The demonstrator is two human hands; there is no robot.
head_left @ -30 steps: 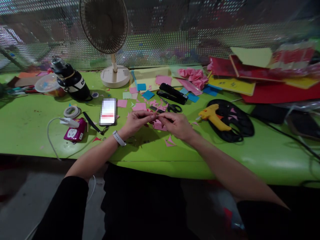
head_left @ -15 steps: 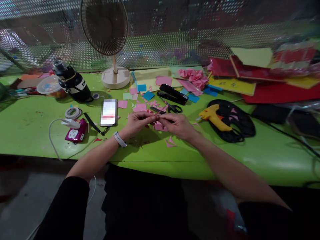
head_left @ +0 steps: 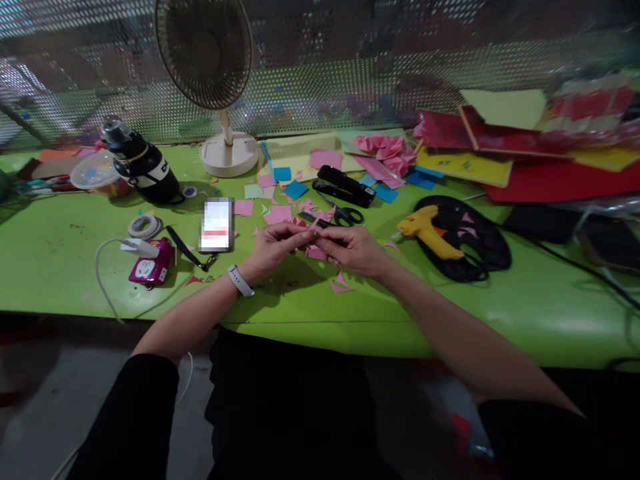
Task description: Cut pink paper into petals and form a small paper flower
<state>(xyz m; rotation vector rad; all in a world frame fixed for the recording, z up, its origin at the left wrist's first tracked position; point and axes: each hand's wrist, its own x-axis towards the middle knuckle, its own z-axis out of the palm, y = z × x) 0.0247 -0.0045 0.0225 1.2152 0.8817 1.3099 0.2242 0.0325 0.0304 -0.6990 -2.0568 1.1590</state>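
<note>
My left hand [head_left: 279, 245] and my right hand [head_left: 354, 249] meet over the green table, thumbs and fingertips pinched together. Between them shows a small piece of pink paper [head_left: 315, 225], mostly hidden by my fingers. Below my fingers lies more pink paper [head_left: 317, 253]. Just behind my right hand are black-handled scissors [head_left: 350, 216], and beyond them a black stapler [head_left: 345, 187]. Pink squares [head_left: 278, 214] and cut scraps surround my fingertips. Nearer my body rest some pink offcuts [head_left: 341, 285].
To the left are a phone [head_left: 216, 225], a purple power adapter [head_left: 151, 263], a tape roll [head_left: 145, 226] and a black bottle [head_left: 145, 167]. A fan [head_left: 229, 155] stands behind. On the right, a yellow glue gun [head_left: 431, 233] lies on a black tray [head_left: 493, 250]. Pink crumpled paper [head_left: 387, 152] sits at the back.
My hands stay pinched together in nearly the same place, with only slight shifts of the fingers. The view has moved a little; the table things look unmoved.
</note>
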